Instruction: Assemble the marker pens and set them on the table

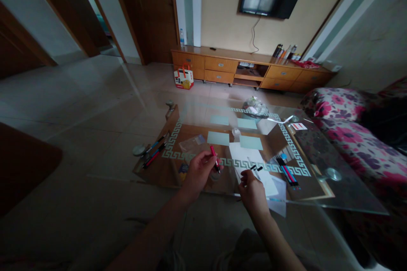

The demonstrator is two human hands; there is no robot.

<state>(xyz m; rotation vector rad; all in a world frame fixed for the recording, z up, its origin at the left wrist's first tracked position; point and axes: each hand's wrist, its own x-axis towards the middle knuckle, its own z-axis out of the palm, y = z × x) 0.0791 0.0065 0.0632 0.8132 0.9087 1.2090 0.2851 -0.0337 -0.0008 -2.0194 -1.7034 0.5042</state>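
A slim red pen with a black lower end (213, 151) is in the left hand (200, 170), tilted, above the near part of a clear glass counter (346, 182). The thumb and fingers of that hand pinch it from the sides, its red end pointing up and away. The right hand (252, 188) is apart from it, near the counter's front edge, its fingers curled inward; whether they pinch anything cannot be told. Two short black cylindrical pieces (256, 168) show just beyond its knuckles; whether they touch the hand is unclear.

Under and beyond the right hand lie white paper sheets (244, 151), with a translucent pale sheet (280, 203) jutting past the front edge. To their right lies a row of black, blue and pink pens (287, 173); a second cluster of dark, blue and red pens (154, 151) lies at the counter's left end. A clear flat plastic pouch (190, 143) is beyond the left hand.

Farther back on the counter are a basket holding crumpled clear plastic (255, 108) and a small red-and-white card (298, 126). Past the counter, a white, red and yellow bag with orange handles (183, 78) stands on the floor before a long wooden cabinet (221, 64). A sofa with pink flowers (345, 133) is at the right.
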